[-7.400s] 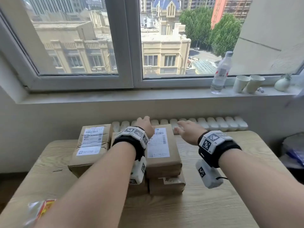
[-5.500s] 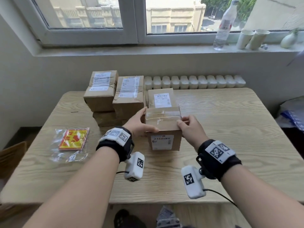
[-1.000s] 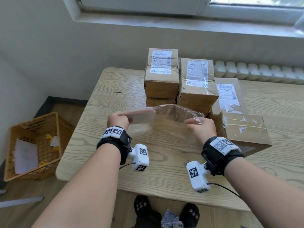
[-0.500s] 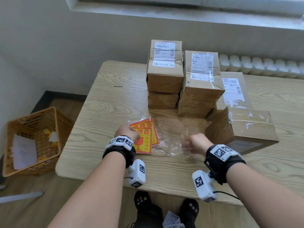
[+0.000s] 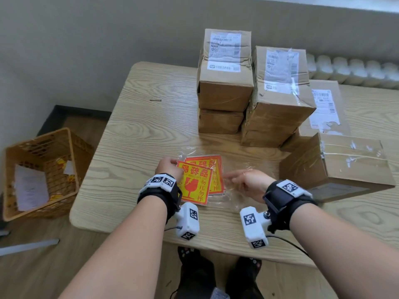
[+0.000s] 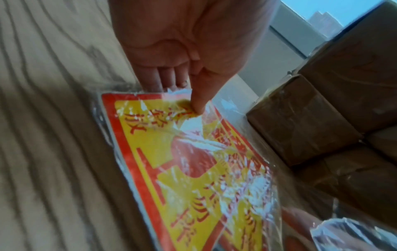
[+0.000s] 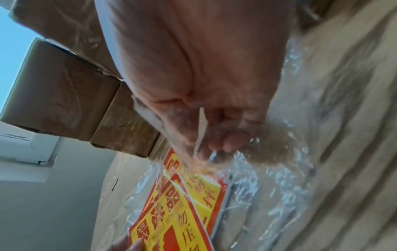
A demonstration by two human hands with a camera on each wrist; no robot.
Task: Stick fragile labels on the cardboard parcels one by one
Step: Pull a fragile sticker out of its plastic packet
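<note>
Red and yellow fragile labels (image 5: 195, 184) lie near the table's front edge, partly inside a crumpled clear plastic bag (image 5: 234, 203). My left hand (image 5: 174, 162) pinches the far left corner of the top label (image 6: 182, 161), thumb on top and fingers beneath. Just right of the labels, my right hand (image 5: 228, 176) pinches the film of the bag (image 7: 268, 195). Its fingers point left at the labels (image 7: 171, 220). One cardboard parcel (image 5: 345, 169) stands alone to the right of my right hand. Stacked parcels (image 5: 224, 91) rise behind the labels.
The wooden table (image 5: 133, 130) has bare surface left of the stacks. A flat parcel (image 5: 323, 108) lies behind the lone one. An orange basket (image 5: 41, 169) with paper scraps stands on the floor at the left. A white radiator (image 5: 354, 70) runs along the back wall.
A second ago both hands held the bag up in the air; it now lies on the table. The top label has slid out toward me over the one beneath.
</note>
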